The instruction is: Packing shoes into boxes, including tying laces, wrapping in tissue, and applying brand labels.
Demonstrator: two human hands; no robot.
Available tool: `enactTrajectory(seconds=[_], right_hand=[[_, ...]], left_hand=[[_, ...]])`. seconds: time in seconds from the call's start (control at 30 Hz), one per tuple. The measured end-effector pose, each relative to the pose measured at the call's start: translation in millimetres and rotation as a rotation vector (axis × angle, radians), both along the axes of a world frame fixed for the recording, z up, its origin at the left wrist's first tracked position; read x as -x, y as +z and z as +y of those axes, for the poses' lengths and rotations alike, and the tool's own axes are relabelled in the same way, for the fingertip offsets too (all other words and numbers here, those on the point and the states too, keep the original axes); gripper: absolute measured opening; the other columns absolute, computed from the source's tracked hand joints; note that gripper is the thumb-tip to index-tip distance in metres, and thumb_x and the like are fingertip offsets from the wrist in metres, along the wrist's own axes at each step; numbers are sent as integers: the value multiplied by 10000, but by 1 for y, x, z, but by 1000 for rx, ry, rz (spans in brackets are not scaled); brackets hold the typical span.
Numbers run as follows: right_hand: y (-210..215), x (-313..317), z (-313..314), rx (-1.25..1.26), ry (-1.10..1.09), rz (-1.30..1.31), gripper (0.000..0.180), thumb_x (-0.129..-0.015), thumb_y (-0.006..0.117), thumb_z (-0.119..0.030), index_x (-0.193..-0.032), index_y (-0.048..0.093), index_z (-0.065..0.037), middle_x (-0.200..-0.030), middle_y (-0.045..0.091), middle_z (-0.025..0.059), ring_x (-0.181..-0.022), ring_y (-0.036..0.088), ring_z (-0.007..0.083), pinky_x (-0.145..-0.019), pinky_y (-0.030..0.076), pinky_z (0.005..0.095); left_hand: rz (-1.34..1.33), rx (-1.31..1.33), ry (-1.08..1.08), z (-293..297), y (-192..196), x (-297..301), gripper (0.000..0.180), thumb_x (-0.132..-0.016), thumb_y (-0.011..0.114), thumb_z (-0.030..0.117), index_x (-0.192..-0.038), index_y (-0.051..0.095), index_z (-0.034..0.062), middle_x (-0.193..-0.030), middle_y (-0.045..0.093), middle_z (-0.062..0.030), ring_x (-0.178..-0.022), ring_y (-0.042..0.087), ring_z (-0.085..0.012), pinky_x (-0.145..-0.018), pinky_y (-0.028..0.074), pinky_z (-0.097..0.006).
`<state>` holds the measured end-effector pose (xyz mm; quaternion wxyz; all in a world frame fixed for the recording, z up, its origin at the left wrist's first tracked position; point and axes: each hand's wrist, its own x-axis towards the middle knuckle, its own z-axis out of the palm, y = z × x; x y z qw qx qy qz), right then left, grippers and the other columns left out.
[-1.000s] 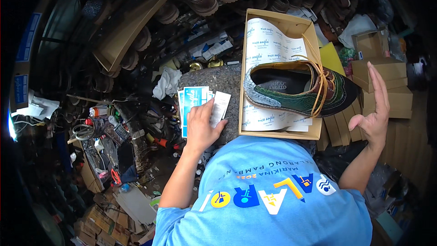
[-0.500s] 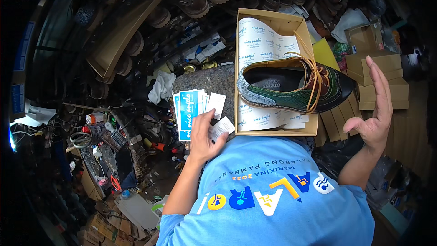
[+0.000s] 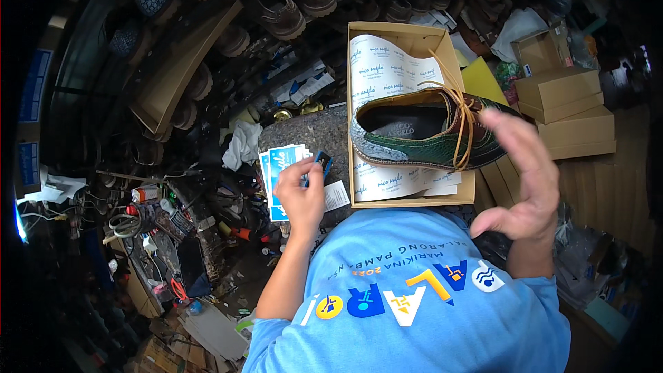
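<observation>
1. Dark card (image 3: 322, 159), left of centre in the frame: pinched between the thumb and fingers of the left hand (image 3: 301, 188), the grip nearly closed.
2. Step in hand, as judged: singling out this card; moving it would call for a firm pinch, kept clear of the neighbouring papers.
3. Blue-and-white cards (image 3: 275, 155), overlapping, just left of that hand; a white slip (image 3: 336, 195) lies to its lower right.
4. Shoe (image 3: 421, 150), centre right: green, brown and grey with tan laces, crosswise over an open box (image 3: 412, 202), toe beyond the right wall.
5. Right hand (image 3: 526, 176), right of frame: spread wide, nothing visibly held; contact with the toe cannot be told.
6. Box contents: white printed paper (image 3: 381, 72).
7. Other containers: tilted carton (image 3: 160, 105), upper left, contents unclear; stacked brown boxes (image 3: 570, 93), upper right.
</observation>
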<state>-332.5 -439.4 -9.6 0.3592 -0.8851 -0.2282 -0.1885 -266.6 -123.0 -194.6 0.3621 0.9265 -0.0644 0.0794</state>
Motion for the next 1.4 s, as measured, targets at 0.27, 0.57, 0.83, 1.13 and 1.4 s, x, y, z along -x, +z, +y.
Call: enactTrajectory(seconds=[0.27, 0.57, 0.83, 1.13, 1.4], right_hand=[[-7, -7, 80, -153, 261, 347, 736, -786, 820, -171, -1401, 498, 73, -1222, 619, 252, -1094, 646, 381, -919, 542, 425], [-18, -36, 118, -10, 213, 32, 648, -816, 743, -109, -1388, 480, 46, -1059, 615, 204, -930, 653, 348, -796, 561, 409], [-13, -3, 79, -473, 364, 429, 328, -781, 804, 24, -1087, 689, -6, -905, 670, 105, -810, 659, 227, -686, 529, 317], [-28, 43, 37, -810, 207, 644, 205, -848, 765, 37, -980, 619, -21, -1026, 642, 72, -972, 651, 130, -789, 531, 268], [-34, 45, 4, -1017, 295, 715, 241, -833, 726, 106, -1003, 616, -26, -1023, 659, 79, -987, 666, 154, -875, 564, 289]], left_hand=[[608, 1389, 381, 10, 56, 18, 134, -993, 629, 203, -991, 640, 69, -810, 682, -32, -686, 637, -128, -527, 435, -277], [459, 1225, -35, 14, 102, 58, 152, -1034, 585, 146, -1052, 602, -4, -909, 699, -117, -723, 691, -177, -586, 576, -303], [565, 840, -647, 20, 141, 47, 269, -807, 834, 26, -1033, 710, -54, -905, 750, -111, -787, 711, -156, -695, 551, -266], [260, 384, -1021, -45, 170, 25, 485, -817, 828, 190, -1247, 674, 26, -1097, 681, -143, -986, 637, -304, -883, 500, -401], [428, 274, -1029, -25, 171, 13, 152, -817, 777, 22, -966, 750, 0, -720, 674, -90, -631, 653, -217, -578, 486, -318]])
